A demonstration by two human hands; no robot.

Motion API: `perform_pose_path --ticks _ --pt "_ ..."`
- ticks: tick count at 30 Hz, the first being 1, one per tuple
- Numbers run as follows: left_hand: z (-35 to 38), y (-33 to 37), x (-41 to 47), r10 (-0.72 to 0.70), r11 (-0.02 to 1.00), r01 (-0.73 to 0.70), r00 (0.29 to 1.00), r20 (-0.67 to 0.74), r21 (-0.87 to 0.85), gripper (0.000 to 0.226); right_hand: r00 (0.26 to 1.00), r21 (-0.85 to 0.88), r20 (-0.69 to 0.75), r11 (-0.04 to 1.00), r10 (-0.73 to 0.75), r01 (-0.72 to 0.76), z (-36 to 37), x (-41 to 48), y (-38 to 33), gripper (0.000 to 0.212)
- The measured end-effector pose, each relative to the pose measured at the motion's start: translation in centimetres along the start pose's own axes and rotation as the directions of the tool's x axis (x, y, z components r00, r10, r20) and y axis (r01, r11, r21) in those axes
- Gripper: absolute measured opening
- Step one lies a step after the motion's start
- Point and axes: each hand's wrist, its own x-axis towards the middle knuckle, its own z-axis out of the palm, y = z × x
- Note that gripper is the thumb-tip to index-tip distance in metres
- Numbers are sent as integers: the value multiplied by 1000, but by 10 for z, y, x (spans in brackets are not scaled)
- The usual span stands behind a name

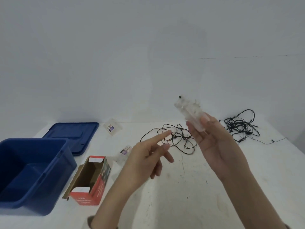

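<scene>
My right hand (212, 138) is raised above the table and holds a clear plastic battery case (189, 113) between thumb and fingers, its top end tilted up and left with a small black button at the tip. My left hand (148, 156) hovers lower and to the left, forefinger stretched out toward the right, the other fingers loosely bent, holding nothing. A thin dark light string (175, 138) lies in loose loops on the white table (181, 187) behind my hands.
A second tangled black light string (241, 126) lies at the back right. An open blue bin (31, 172) stands at the left, its blue lid (72, 134) behind it. An open red cardboard box (90, 180) lies beside the bin. Two small labelled plastic bags (112, 128) (124, 151) rest nearby.
</scene>
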Motion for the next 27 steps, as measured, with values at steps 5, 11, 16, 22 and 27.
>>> perform_pose_path --ticks 5,11,16,22,27 --pt "4 2 -10 -116 990 126 982 146 -61 20 961 -289 -168 944 -217 163 -3 0 6 16" --pt "-3 2 -12 -209 970 170 949 235 174 17 806 -844 70 396 -588 362 -9 -6 21 19" --pt "-22 12 -12 16 835 -64 996 93 546 16 745 -915 369 -75 -556 397 -24 -3 22 18" --pt "-43 14 12 563 466 -362 825 45 807 30 965 -949 263 186 11 256 -28 -10 19 25" --pt "-41 6 27 390 781 -258 913 -122 569 15 887 -652 349 759 302 -2 -20 -20 10 26"
